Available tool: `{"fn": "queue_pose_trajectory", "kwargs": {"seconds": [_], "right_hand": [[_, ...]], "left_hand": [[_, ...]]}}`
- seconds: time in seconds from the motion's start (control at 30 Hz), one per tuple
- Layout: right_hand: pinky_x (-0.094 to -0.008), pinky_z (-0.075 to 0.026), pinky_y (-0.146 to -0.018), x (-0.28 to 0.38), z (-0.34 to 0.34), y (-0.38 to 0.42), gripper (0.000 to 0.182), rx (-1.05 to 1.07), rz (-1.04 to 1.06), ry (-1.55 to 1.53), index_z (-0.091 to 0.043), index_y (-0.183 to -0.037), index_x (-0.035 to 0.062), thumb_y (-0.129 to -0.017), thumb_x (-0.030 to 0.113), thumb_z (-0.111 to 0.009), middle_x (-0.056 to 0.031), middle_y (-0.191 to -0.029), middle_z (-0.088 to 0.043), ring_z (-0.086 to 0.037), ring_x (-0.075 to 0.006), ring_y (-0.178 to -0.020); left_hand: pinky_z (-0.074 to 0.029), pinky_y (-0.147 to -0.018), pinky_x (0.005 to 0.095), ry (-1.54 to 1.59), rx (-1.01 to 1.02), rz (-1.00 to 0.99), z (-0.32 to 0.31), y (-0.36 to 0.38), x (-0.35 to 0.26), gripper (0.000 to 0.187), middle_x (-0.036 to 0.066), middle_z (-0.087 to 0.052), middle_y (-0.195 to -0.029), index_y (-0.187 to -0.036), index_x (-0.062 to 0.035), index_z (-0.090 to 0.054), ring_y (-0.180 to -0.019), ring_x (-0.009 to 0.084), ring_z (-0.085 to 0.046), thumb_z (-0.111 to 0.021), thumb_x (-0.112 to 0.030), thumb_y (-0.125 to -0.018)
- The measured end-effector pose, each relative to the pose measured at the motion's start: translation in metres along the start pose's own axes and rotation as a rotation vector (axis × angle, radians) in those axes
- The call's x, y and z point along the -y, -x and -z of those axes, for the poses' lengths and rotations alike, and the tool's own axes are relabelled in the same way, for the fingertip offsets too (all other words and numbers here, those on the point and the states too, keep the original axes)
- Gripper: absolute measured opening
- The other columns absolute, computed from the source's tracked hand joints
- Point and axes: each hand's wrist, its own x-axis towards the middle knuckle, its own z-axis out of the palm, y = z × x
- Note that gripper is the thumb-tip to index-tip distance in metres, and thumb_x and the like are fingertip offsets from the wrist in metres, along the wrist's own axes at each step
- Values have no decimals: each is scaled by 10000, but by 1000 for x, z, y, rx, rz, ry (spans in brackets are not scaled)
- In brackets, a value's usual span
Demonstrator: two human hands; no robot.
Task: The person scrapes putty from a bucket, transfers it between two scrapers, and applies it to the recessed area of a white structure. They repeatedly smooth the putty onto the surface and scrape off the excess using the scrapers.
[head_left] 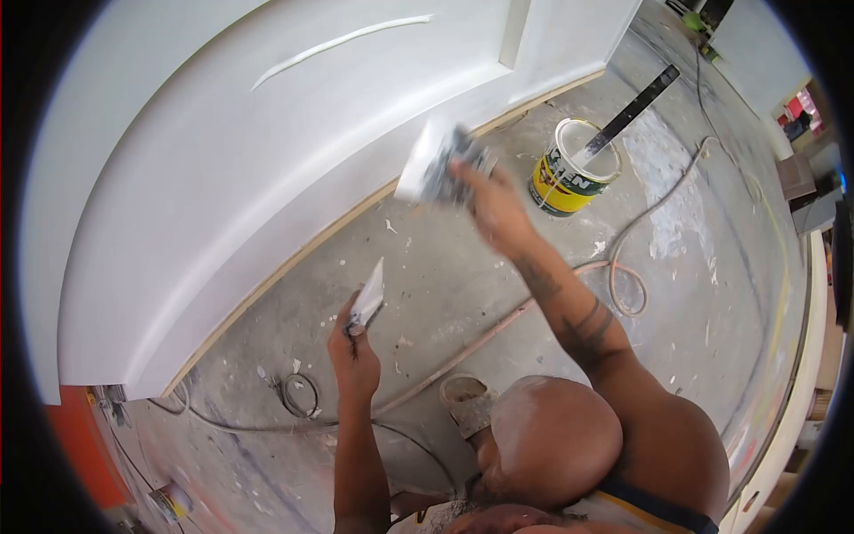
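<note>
My right hand [498,206] is closed on a wide flat scraper [436,165], blurred by motion, with white paste on its blade. It is held over the floor in front of the white panel [294,133], left of the paint bucket. Lower and to the left, my left hand [354,356] grips a second scraper [369,298], its whitish blade pointing up. A raised white streak of paste [342,46] runs along the panel's upper part.
An open bucket [569,178] with a yellow and green label stands at right, a black-handled tool [632,107] leaning in it. A hose [498,327] crosses the stained concrete floor [427,276]. A looped cable [298,396] lies at lower left.
</note>
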Motion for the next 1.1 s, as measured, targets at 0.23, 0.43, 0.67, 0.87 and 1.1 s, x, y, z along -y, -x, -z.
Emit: {"fn": "queue_pose_trajectory", "kwargs": {"seconds": [0.23,0.43,0.67,0.87,1.1], "right_hand": [[-302,-552,-742,67,81,-187,280,-370,681,514,-644,-1146,-49,-951,150,-612,-71,-958,-694,-646,-131,-827],[-433,-517,-847,102,63,-231,261,-700,837,873,-678,-1053,-42,-876,128,-588,-247,-935,-705,-680,-419,-926],[-468,-524,-828,103,40,-261,195,-888,870,941,-669,-973,-49,-847,75,-587,-244,-904,-703,-674,-438,-889],[-468,-523,-784,89,43,-258,154,-833,966,962,-661,-911,-41,-841,67,-578,-233,-864,-700,-674,-429,-860],[-436,-529,-814,120,48,-242,204,-848,1052,926,-694,-953,-25,-850,116,-588,-226,-872,-708,-686,-401,-865]], "left_hand": [[-439,-913,293,729,-361,494,-32,21,20,396,50,-625,-1052,-1132,5,-576,-976,128,-555,-466,-367,-1052],[-431,-942,293,809,-306,550,-28,28,22,429,54,-625,-1128,-1211,14,-550,-1024,129,-561,-467,-375,-1050],[-520,-963,367,845,-245,494,-26,34,39,472,94,-568,-1280,-1337,-36,-466,-1139,211,-593,-491,-391,-1027],[-526,-944,356,825,-251,512,-26,38,48,440,81,-585,-1246,-1296,-40,-496,-1099,190,-601,-488,-389,-1029],[-454,-932,280,798,-263,515,-27,29,23,424,52,-637,-1164,-1229,5,-563,-1038,121,-583,-469,-366,-1047]]}}
